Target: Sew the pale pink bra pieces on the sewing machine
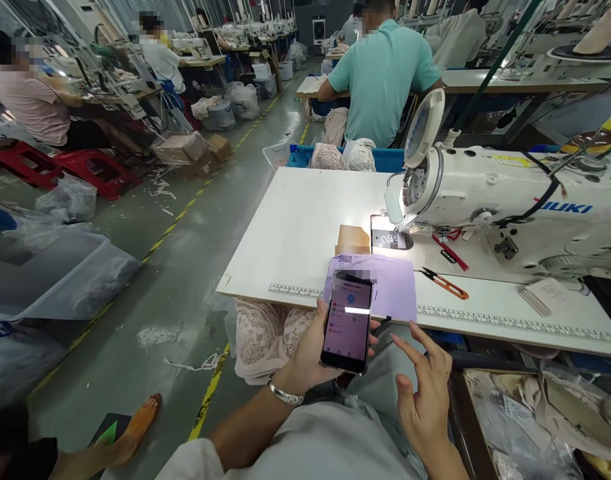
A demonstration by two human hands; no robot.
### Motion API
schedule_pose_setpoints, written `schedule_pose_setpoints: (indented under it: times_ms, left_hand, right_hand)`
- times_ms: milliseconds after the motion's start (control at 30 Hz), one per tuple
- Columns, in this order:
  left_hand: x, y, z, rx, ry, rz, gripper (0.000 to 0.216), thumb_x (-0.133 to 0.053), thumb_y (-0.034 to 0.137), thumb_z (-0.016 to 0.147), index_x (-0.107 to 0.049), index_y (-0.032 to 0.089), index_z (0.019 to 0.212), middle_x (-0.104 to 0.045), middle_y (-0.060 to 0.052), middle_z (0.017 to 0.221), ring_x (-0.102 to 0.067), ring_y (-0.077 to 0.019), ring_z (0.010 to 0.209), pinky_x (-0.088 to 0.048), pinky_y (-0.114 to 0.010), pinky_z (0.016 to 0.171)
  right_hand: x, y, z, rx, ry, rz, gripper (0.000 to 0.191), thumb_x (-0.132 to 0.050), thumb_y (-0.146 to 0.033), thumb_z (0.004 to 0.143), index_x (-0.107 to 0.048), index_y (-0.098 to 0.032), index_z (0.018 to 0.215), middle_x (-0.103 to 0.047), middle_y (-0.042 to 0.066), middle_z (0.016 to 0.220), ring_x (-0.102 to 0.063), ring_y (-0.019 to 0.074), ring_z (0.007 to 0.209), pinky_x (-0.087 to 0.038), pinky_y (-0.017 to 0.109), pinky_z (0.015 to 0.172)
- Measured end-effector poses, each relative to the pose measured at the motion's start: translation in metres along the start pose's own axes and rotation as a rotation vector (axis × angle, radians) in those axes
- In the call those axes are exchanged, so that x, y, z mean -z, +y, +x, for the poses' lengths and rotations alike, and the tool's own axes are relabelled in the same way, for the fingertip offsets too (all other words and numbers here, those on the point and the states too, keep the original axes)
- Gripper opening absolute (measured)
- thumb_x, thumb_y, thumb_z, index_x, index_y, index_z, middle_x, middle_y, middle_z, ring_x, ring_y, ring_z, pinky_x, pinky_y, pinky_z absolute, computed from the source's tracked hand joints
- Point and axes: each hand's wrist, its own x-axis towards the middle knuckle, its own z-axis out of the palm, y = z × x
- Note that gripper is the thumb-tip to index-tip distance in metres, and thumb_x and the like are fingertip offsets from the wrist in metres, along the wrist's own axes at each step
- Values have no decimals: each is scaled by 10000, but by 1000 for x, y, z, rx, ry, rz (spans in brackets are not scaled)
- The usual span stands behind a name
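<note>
My left hand point(308, 353) is wrapped round a smartphone point(347, 321) with a lit purple screen, held over my lap at the table's front edge. My right hand point(425, 393) hovers just right of the phone, fingers spread, holding nothing. On the white table point(295, 233) behind the phone lies a lilac paper sheet point(390, 287) with a printed code. A small tan fabric piece point(353, 240) rests near the needle of the white sewing machine point(515, 200). Orange thread snips point(445, 283) lie right of the sheet.
Lace fabric point(260, 333) hangs below the table's front edge. A box of bagged pieces point(530, 413) stands at my right. A person in a teal shirt point(380, 73) sits ahead with their back turned. Plastic bags point(60, 273) and red stools point(95, 173) line the aisle at left.
</note>
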Motion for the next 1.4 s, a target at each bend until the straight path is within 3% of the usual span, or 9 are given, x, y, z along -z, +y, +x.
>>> schedule_pose_setpoints:
  times_ms: [100, 167, 267, 367, 500, 633, 1000, 1200, 1400]
  left_hand:
    - [0, -15, 0, 13, -11, 29, 822, -277, 719, 912, -615, 48, 1245, -665, -230, 1162, -690, -267, 883, -518, -408, 832]
    - [-1, -24, -1, 1, 1, 45, 775, -347, 705, 906, -607, 67, 1261, -652, -231, 1199, -687, -282, 943, -522, -421, 852]
    - [-4, -35, -2, 31, 17, 47, 749, -411, 704, 882, -610, 87, 1257, -676, -220, 1159, -683, -303, 998, -521, -448, 888]
    - [-6, -42, -3, 45, 39, 30, 706, -463, 677, 875, -610, 103, 1259, -703, -197, 1106, -687, -305, 1003, -507, -477, 933]
    - [-7, -47, -3, 31, 59, 7, 630, -475, 626, 900, -621, 126, 1256, -704, -173, 1130, -677, -288, 1048, -485, -466, 982]
    - [-7, -48, -2, 32, 39, -7, 644, -501, 642, 878, -645, 115, 1218, -714, -170, 1106, -679, -288, 1047, -485, -455, 988]
    - [-8, -44, -3, 91, 46, 25, 673, -459, 659, 890, -604, 127, 1278, -689, -189, 1163, -671, -313, 1068, -491, -501, 980]
    - [-8, -44, -4, 62, 78, 53, 682, -472, 659, 885, -585, 133, 1304, -660, -182, 1229, -627, -303, 1153, -470, -474, 1021]
    - [-6, -43, -3, 82, 59, 58, 723, -464, 700, 862, -570, 147, 1315, -666, -177, 1211, -642, -307, 1118, -479, -487, 994]
  right_hand:
    - [-3, -1, 1, -32, 23, 70, 452, -340, -509, 992, -560, -227, 1269, -554, 142, 1330, -507, 324, 1218, -386, 544, 959]
    - [-5, -3, 4, -144, 34, 188, 426, -403, -481, 981, -554, -224, 1286, -587, 135, 1289, -539, 303, 1183, -443, 510, 936]
    - [-7, -5, 10, -406, 16, 437, 420, -438, -448, 975, -538, -228, 1319, -626, 128, 1230, -631, 241, 992, -543, 358, 697]
    - [-9, -7, 17, -556, -29, 624, 498, -437, -493, 966, -483, -238, 1391, -640, 130, 1215, -647, 188, 775, -492, 272, 478]
    - [-9, -9, 23, -566, 19, 669, 512, -500, -498, 938, -515, -233, 1376, -648, 116, 1216, -649, 225, 1004, -568, 305, 689]
    - [-7, -12, 25, -648, -3, 698, 524, -533, -477, 922, -507, -233, 1386, -662, 120, 1187, -665, 215, 898, -520, 255, 512]
    - [-7, -7, 24, -539, -11, 739, 489, -550, -398, 928, -488, -239, 1386, -662, 107, 1195, -639, 216, 1066, -545, 359, 871]
    - [-9, -2, 19, -505, -38, 759, 585, -602, -365, 896, -430, -251, 1443, -612, 133, 1290, -609, 236, 1097, -552, 326, 785]
    - [-7, 0, 14, -461, -91, 780, 595, -510, -374, 938, -345, -267, 1499, -546, 127, 1377, -574, 237, 1163, -528, 344, 850]
